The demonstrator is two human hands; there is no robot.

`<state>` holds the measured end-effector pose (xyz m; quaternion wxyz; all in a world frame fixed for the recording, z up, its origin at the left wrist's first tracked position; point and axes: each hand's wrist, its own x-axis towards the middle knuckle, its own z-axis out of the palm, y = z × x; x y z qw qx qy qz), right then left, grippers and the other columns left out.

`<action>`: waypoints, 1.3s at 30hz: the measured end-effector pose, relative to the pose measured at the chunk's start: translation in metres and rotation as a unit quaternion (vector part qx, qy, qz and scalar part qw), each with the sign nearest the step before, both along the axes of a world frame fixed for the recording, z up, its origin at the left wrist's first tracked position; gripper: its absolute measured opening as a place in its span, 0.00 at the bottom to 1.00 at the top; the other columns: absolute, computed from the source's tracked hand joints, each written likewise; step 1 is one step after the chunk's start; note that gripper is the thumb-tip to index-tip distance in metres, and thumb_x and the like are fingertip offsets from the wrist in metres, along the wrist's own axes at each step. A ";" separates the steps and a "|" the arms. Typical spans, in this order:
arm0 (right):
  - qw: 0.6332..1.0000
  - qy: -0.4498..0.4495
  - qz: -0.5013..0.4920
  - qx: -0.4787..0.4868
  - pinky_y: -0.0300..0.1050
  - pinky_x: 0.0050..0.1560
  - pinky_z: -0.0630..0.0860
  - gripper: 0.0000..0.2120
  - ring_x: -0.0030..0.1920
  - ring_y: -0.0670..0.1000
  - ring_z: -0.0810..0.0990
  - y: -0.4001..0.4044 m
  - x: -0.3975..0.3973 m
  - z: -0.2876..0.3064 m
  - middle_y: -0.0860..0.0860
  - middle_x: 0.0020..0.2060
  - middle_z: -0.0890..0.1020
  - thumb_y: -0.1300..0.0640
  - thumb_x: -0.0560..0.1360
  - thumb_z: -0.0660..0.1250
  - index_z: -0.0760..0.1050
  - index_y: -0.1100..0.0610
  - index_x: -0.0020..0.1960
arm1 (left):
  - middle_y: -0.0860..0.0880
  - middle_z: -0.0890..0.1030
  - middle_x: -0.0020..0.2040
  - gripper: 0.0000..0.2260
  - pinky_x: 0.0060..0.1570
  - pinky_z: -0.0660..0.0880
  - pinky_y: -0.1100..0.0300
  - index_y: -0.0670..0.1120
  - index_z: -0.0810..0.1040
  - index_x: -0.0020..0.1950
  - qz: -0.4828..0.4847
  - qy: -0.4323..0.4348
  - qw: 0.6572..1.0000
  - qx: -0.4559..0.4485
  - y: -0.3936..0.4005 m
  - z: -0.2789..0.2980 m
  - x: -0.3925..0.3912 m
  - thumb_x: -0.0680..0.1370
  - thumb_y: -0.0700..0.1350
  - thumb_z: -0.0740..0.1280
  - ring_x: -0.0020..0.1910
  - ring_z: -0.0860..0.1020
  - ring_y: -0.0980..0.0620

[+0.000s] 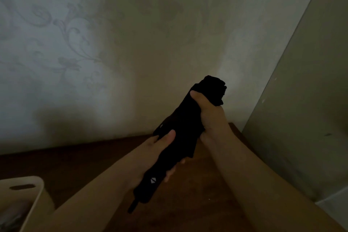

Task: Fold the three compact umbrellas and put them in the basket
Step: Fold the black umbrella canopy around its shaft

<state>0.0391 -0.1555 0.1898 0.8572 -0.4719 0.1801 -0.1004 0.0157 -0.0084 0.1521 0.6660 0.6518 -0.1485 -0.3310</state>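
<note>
We count one basket [28, 190] at near left on the worktop [197, 203]. One black umbrella [180, 137], tilted: left hand [160, 149] grasps its lower half, right hand [209, 115] its top.

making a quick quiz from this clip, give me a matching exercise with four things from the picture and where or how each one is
Things:
1. black umbrella
2. left hand
3. right hand
4. beige basket

Places or states:
A. bottom left corner of the view
B. grips the upper, fabric end
C. held tilted above the brown table by both hands
D. grips the lower part near the handle

Pairs: 1-C, 2-D, 3-B, 4-A
</note>
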 end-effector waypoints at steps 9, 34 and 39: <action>0.995 0.086 -0.056 0.017 0.52 0.45 0.80 0.28 0.49 0.58 0.80 0.003 0.004 -0.001 0.57 0.51 0.80 0.46 0.68 0.74 0.73 0.58 0.62 | 0.63 0.76 0.44 0.19 0.35 0.74 0.69 0.58 0.69 0.63 0.157 -0.304 0.916 0.207 -0.019 -0.013 -0.008 0.74 0.62 0.59 0.39 0.77 0.65; 0.999 0.015 0.022 -0.027 0.52 0.45 0.82 0.18 0.48 0.58 0.83 -0.003 -0.016 -0.010 0.57 0.49 0.82 0.52 0.71 0.73 0.75 0.57 0.58 | 0.46 0.79 0.34 0.13 0.50 0.73 0.50 0.43 0.73 0.30 0.358 -0.015 0.931 -0.070 -0.015 0.007 0.019 0.74 0.40 0.70 0.47 0.77 0.45; 0.998 -0.003 0.048 -0.042 0.43 0.32 0.80 0.07 0.36 0.51 0.83 0.003 -0.018 -0.009 0.53 0.40 0.81 0.56 0.73 0.70 0.76 0.56 0.48 | 0.49 0.77 0.29 0.13 0.30 0.72 0.62 0.43 0.70 0.32 0.313 0.021 0.949 -0.029 -0.016 -0.002 0.026 0.75 0.40 0.68 0.34 0.76 0.51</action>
